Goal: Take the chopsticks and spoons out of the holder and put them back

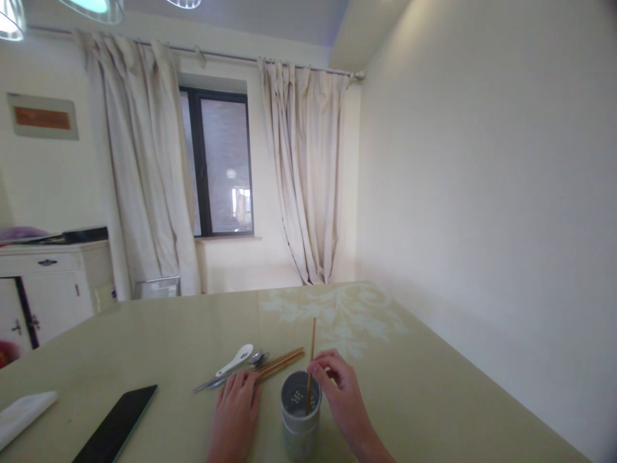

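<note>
My right hand (340,392) pinches a wooden chopstick (313,341) that stands nearly upright. Its lower end is inside a grey cylindrical utensil holder (301,429) with drain holes in its bottom. To the left of the holder, my left hand (236,411) lies on the table with its fingertips over the near ends of several wooden chopsticks (282,363). Those fingers look laid down rather than wrapped around anything. Beside them are a white ceramic spoon (236,360), a metal spoon (257,357) and other slim metal utensils, partly hidden by my left hand.
A black phone (117,424) and a folded white tissue (26,411) lie at the left of the greenish table (178,341). The wall (482,212) runs along the table's right side. Beyond are curtains, a window and a white cabinet (53,283).
</note>
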The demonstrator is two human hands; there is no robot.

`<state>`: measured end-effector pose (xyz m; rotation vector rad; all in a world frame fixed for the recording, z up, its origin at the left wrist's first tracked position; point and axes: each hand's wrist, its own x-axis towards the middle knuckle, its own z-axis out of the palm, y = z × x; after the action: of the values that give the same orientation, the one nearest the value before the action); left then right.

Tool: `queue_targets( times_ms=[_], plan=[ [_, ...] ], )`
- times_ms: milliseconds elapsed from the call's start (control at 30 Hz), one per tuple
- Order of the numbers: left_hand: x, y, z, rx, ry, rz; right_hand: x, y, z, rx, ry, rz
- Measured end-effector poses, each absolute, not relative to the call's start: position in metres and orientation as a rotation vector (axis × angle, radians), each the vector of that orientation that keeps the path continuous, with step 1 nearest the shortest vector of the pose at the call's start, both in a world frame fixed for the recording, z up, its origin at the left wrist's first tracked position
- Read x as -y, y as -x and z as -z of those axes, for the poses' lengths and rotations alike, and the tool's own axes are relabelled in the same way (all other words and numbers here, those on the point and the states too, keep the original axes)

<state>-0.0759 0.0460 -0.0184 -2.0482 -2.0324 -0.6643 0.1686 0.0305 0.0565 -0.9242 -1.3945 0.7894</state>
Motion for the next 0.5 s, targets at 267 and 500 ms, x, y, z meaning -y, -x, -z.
queue_targets(
  times_ms=[267, 500],
  plan=[
    [-0.0446, 0.0789, 0.0159, 1.970, 2.117, 0.811, -0.0329, -0.1664, -0.0501, 1.356, 0.929, -0.944],
    [-0.0457, 0.0785, 0.0148, 1.978, 2.119, 0.814, -0.0327, -0.1673, -0.0479, 1.366, 0.960, -0.919]
  ],
)
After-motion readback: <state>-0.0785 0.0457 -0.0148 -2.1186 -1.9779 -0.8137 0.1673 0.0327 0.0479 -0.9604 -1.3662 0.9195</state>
